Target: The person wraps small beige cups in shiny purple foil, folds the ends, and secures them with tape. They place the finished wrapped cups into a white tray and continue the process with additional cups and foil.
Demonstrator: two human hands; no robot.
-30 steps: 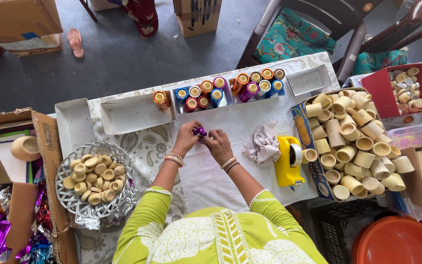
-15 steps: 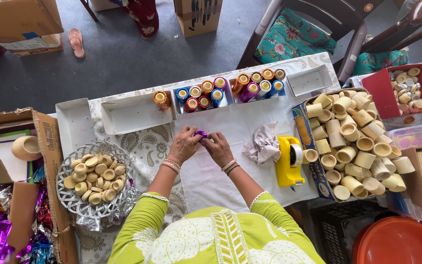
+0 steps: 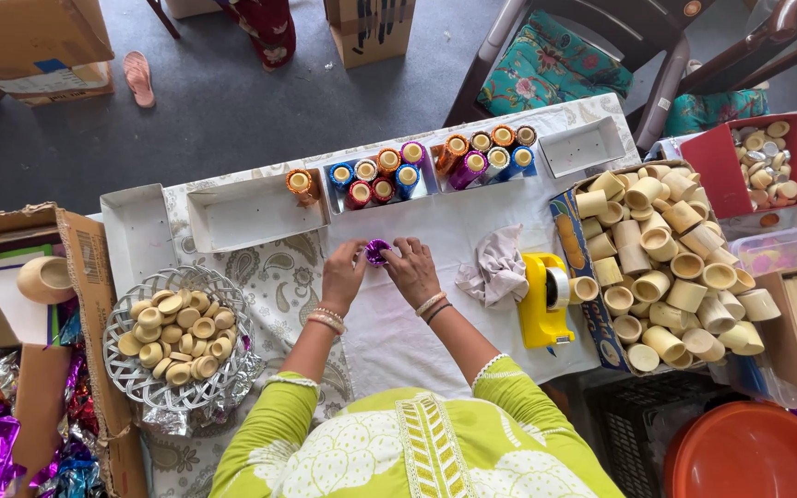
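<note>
Both of my hands meet over the white cloth at the table's middle. Between their fingertips is a small cup point(image 3: 378, 251) wrapped in shiny purple foil. My left hand point(image 3: 344, 275) grips its left side and my right hand point(image 3: 412, 269) presses its right side. Just beyond them, white trays hold several foil-wrapped cups point(image 3: 382, 174) in blue, orange, red and purple; more stand in a second tray point(image 3: 485, 155).
A silver wire basket point(image 3: 131, 369) of small plain wooden cups sits at my left. A yellow tape dispenser point(image 3: 542, 301) and a crumpled cloth point(image 3: 495, 269) lie at my right, beside a box point(image 3: 566, 231) heaped with plain cups. Empty white trays point(image 3: 242, 214) line the far edge.
My hands have stayed at the same spot, turning and pressing the purple foil around the cup; the fingers have shifted slightly.
</note>
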